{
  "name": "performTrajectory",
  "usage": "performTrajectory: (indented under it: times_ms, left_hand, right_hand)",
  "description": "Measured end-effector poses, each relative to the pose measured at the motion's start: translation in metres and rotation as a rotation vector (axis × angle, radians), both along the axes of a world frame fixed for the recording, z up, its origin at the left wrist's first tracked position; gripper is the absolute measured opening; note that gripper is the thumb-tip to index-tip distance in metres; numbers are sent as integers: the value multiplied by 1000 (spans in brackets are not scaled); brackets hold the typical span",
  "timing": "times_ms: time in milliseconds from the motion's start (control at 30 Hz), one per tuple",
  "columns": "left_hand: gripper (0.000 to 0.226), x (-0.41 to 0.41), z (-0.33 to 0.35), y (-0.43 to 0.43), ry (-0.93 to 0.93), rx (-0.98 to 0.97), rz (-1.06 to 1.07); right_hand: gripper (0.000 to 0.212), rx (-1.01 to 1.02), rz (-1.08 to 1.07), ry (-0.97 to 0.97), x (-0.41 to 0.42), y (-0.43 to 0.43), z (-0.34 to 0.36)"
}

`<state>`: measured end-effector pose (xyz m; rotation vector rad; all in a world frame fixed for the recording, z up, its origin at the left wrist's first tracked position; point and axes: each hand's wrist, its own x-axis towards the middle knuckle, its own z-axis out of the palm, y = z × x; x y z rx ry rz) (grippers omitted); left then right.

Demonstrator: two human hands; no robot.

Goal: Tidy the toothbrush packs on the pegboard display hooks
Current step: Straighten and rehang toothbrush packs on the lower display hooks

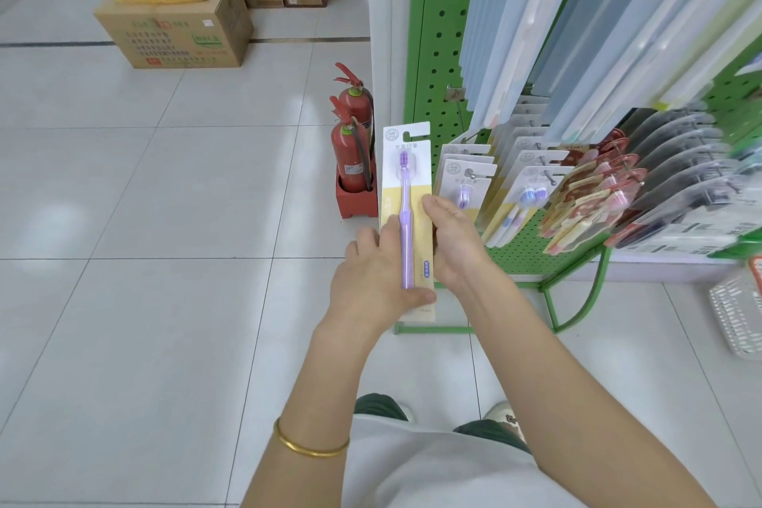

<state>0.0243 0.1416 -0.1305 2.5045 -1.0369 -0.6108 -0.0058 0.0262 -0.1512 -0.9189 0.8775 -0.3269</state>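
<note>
I hold one toothbrush pack [407, 161] upright, off the hooks, just left of the green pegboard [439, 37]. It is a white and yellow card with a purple brush. My left hand [373, 280] grips its lower part, thumb across the front. My right hand [455, 243] holds its right edge from behind. Matching packs [466, 177] hang on a hook right beside it. Further packs with blue brushes [532, 181], red packs [589, 198] and grey packs [676, 161] hang to the right. Long pale blue packs [515, 21] hang above.
Two red fire extinguishers [352, 144] stand in a red holder on the tiled floor left of the display. Cardboard boxes [177, 29] are stacked at the back left. A white basket [738, 309] sits at the right edge. The green stand leg [577, 301] reaches onto the floor.
</note>
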Motion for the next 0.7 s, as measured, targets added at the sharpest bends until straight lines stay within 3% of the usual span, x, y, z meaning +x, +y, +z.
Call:
performTrajectory:
  times_ms: [33,133,200,367,533,700]
  left_hand:
    - [105,0,0,-1,19,-4,4]
    - [105,4,-2,-1,172,-62,28]
    - [102,7,-4,-2,270,-112,30]
    - [86,11,-13,-5,456,-221,120]
    - [64,18,-12,-1,688,-338,188]
    - [41,25,-13,3,825,-530,361]
  right_hand:
    - [48,-4,2,21,0,0,3]
    - [32,12,54,36,-2,-2,11]
    - [34,6,91,24,-3,-5,9]
    - [39,-84,238,22,-3,-4,11]
    - [19,-220,284,37,-5,-7,16]
    - [34,-311,298,52,-5,-7,11]
